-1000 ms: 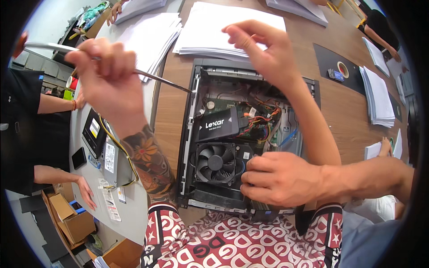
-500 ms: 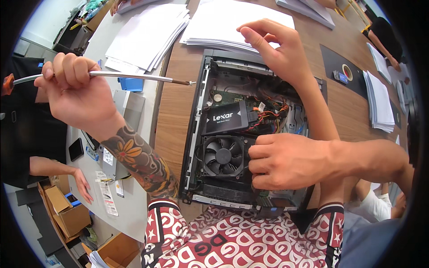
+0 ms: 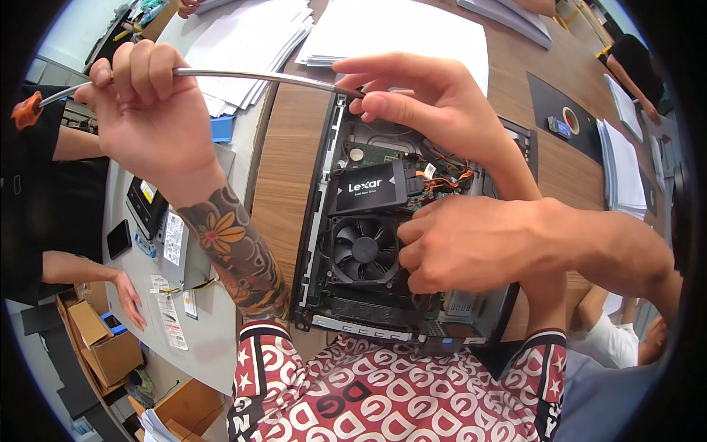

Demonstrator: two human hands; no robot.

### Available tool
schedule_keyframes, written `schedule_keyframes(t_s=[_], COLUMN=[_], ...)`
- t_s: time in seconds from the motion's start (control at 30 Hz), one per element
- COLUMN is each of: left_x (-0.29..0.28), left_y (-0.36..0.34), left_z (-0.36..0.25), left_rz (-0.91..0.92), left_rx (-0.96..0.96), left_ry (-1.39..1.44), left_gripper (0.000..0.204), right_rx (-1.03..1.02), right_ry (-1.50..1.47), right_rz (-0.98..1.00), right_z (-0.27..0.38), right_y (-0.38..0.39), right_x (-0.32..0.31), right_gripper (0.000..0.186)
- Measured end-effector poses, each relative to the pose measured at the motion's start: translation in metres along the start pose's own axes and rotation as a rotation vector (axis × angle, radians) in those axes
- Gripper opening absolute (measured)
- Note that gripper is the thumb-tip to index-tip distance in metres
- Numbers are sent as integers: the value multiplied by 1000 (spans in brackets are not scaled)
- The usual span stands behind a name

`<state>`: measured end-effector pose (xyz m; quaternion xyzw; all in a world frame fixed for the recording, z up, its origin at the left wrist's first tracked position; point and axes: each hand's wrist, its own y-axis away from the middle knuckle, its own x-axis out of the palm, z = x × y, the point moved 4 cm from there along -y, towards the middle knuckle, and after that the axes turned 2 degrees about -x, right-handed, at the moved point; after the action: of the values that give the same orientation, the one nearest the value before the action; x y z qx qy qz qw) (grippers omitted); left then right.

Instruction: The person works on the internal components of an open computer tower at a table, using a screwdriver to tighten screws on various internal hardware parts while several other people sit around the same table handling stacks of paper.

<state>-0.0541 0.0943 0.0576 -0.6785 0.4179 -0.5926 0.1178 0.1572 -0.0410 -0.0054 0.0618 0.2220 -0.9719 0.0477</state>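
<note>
My left hand point(image 3: 151, 103) is closed round the long metal shaft of a screwdriver point(image 3: 254, 74), whose orange handle sticks out to the left. The shaft runs rightward above an open computer case point(image 3: 318, 214). At its dark tip, my right hand point(image 3: 434, 107) has thumb and fingers closed about the end; whether a small screw sits there is hidden. Inside the case lie a black solid-state drive point(image 3: 368, 193), a cooling fan point(image 3: 364, 249), bundled cables point(image 3: 449, 177) and a green circuit board. Another person's hand point(image 3: 471, 243) reaches in from the right, over the case beside the fan.
Paper stacks point(image 3: 401, 33) stand behind the case, with more paper point(image 3: 626, 169) at the right. A tape roll point(image 3: 571, 119) rests on a black mat. Across the left table are a phone point(image 3: 118, 239), a metal box point(image 3: 184, 250) and another person's hand point(image 3: 129, 298).
My left hand has moved up and right with the screwdriver. My right hand has come down and left, its fingers now at the tip. The other person's hand has shifted slightly left and up.
</note>
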Motion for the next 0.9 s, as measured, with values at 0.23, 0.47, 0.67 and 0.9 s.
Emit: schedule_keyframes(t_s=[0.23, 0.47, 0.67, 0.9], left_x=[2, 6, 3, 1], left_y=[-2, 0, 0, 1], left_z=[12, 8, 15, 10], left_rz=[7, -29, -38, -92], left_rx=[10, 71, 70, 121], left_ry=[9, -39, -15, -44], left_gripper=[38, 37, 36, 37], right_rx=[44, 62, 69, 3], right_ry=[-95, -107, -124, 29], right_rz=[-97, -104, -98, -135], right_z=[3, 5, 3, 1], right_y=[4, -2, 2, 0], right_x=[4, 0, 0, -6], right_gripper=[31, 30, 31, 31])
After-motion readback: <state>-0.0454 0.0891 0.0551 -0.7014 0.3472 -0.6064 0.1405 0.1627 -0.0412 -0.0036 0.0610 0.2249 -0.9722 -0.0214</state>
